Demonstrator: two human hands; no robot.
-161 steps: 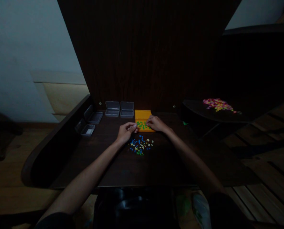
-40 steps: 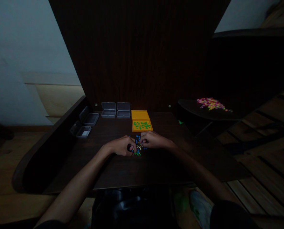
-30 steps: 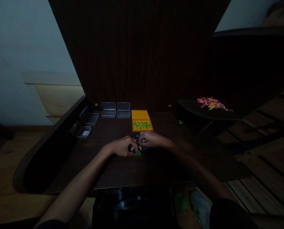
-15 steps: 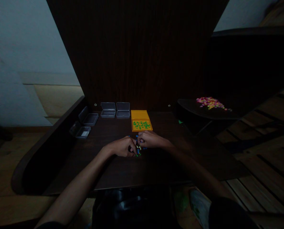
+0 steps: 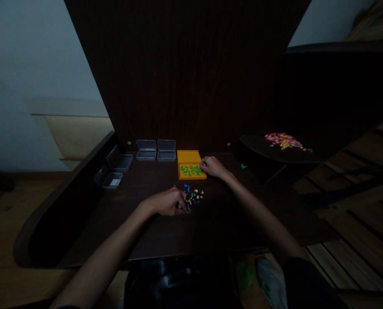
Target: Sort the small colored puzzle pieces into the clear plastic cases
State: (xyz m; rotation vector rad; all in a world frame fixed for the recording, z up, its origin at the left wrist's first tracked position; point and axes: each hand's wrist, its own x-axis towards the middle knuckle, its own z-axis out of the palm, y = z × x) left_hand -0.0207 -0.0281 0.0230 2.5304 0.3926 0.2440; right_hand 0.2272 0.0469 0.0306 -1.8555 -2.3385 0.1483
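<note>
My left hand (image 5: 172, 202) rests on the dark table with its fingers curled down and pressed together at the left edge of a loose scatter of small pieces (image 5: 196, 196). These are blue, pale yellow and green. What its fingertips pinch, if anything, is hidden. My right hand (image 5: 213, 166) is at the right side of an open yellow box (image 5: 189, 155), its fingers closed over the box's edge; any piece between them is too small to make out. Many small green pieces (image 5: 189, 171) lie spread in the bottom of the box.
Clear plastic boxes with raised lids stand left of the yellow box, two at the back (image 5: 166, 155) and two by the side panel (image 5: 112, 180). A pile of pink and yellow pieces (image 5: 284, 140) lies on a corner shelf (image 5: 258, 146) at right. A tall dark panel (image 5: 185, 77) closes the back.
My right hand has moved away from the loose pieces, up and right to the yellow box, uncovering part of the scatter. My left hand has stayed nearly in place.
</note>
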